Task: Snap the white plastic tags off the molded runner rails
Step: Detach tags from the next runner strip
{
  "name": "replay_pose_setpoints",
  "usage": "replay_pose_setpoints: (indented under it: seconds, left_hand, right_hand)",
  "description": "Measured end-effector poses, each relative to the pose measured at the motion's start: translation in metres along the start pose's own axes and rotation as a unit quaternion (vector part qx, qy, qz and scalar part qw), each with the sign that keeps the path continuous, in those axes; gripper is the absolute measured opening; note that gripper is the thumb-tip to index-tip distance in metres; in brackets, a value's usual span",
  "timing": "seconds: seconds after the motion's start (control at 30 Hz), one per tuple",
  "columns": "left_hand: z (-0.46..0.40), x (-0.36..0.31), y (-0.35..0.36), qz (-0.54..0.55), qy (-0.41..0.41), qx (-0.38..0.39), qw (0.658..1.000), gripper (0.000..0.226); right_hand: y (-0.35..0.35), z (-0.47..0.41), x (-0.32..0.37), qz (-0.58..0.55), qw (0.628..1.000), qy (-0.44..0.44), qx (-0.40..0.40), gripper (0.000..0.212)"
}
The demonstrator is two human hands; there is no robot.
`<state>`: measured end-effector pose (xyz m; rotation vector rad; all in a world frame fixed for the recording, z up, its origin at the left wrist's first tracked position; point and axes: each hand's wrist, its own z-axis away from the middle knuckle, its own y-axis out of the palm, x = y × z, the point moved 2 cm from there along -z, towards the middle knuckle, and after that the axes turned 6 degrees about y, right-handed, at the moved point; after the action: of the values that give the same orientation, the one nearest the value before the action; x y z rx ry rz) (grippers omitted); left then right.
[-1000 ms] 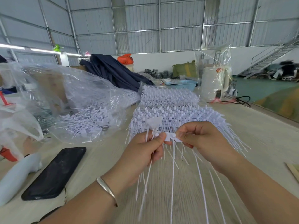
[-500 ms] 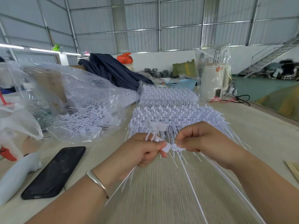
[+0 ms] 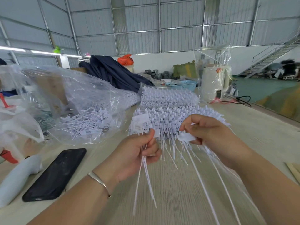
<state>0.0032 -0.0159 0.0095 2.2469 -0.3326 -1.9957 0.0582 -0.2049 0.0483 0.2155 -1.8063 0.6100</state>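
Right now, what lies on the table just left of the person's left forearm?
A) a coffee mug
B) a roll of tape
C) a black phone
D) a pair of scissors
C: a black phone lies flat on the table beside the left forearm, screen dark, below the clear plastic bag.

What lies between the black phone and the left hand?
Only bare table shows between the phone and the left hand in the head view.

White plastic tags [image 3: 185, 137]; glossy black phone [image 3: 55, 174].
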Motion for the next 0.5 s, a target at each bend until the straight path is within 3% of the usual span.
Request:
replay_pose_setpoints:
  seconds: [0.17,0.33,0.43,0.5]
  left_hand:
    - [0.005,0.003,0.007,-0.013,-0.018,-0.011,1.0,0.032]
    - [0.007,0.001,0.015,-0.076,0.017,0.029,0.997,0.05]
    - [0.008,0.002,0.018,-0.123,0.032,0.022,0.992,0.026]
    - [0.008,0.001,0.016,-0.13,0.044,0.004,0.991,0.03]
  right_hand:
    - [0.013,0.002,-0.001,0.057,0.998,0.01,-0.004,0.02]
    - [0.032,0.003,-0.006,0.089,0.987,-0.098,-0.09,0.019]
    - [0.043,0.005,-0.006,0.126,0.972,-0.154,-0.124,0.016]
    - [0.044,0.005,-0.005,0.139,0.967,-0.176,-0.119,0.011]
